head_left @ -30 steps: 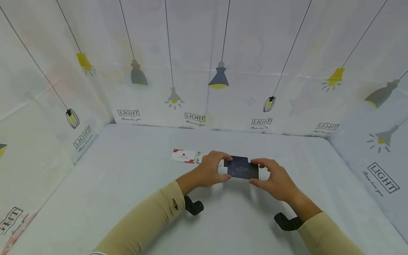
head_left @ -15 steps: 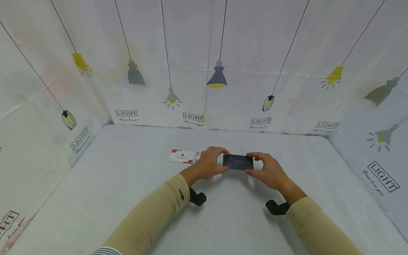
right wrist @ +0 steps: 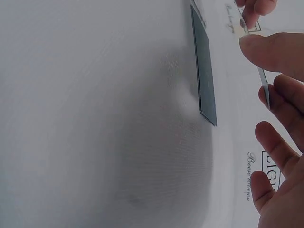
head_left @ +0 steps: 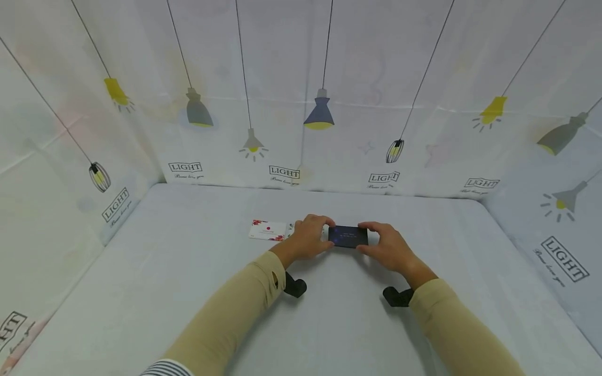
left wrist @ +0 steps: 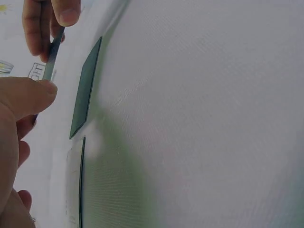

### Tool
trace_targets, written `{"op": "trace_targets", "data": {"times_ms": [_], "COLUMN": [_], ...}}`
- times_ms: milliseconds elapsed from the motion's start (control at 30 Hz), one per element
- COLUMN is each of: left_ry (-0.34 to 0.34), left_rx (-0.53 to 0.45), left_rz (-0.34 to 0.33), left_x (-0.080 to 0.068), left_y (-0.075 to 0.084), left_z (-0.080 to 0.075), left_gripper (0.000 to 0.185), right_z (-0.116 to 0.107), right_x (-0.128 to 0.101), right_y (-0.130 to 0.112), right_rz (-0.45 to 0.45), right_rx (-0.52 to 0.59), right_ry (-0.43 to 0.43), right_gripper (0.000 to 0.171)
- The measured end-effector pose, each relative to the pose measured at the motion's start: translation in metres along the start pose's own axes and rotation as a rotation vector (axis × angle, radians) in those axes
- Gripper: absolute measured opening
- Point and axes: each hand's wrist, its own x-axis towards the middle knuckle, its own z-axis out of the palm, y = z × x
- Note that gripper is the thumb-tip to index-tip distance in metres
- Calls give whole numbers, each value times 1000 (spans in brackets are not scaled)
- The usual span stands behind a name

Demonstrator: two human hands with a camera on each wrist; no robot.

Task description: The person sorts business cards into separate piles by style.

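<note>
Both hands pinch one dark card (head_left: 348,236) by its short ends, just above the white table (head_left: 188,292). My left hand (head_left: 311,236) holds its left end and my right hand (head_left: 376,241) its right end. In the left wrist view the held card (left wrist: 50,59) shows edge-on between thumb and fingers, above a second dark card (left wrist: 85,90) lying flat on the table. In the right wrist view the same held card (right wrist: 261,81) hangs over the flat dark card (right wrist: 204,71).
A white card with red flowers (head_left: 268,230) lies flat just left of my left hand. Another card's thin edge (left wrist: 81,185) shows on the table in the left wrist view. Cloth walls printed with lamps (head_left: 320,115) close in the back and both sides.
Both hands have moved away from me with the dark card. The card has dropped from a raised, tilted pose to nearly flat, low over the table.
</note>
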Motion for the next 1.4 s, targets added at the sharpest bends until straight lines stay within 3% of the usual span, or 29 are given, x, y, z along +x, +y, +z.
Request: {"op": "trace_targets", "data": {"times_ms": [633, 1400], "left_ry": [-18, -52], "left_rx": [79, 161], "left_rz": [-54, -95], "left_x": [22, 22], "left_y": [-9, -4], "left_z": [15, 19], "left_gripper": [40, 40], "right_z": [8, 18], "right_x": [13, 17], "right_y": [6, 16], "right_rz": [23, 69], "right_rx": [-24, -27], "right_ry": [-43, -51], "right_gripper": [54, 56]}}
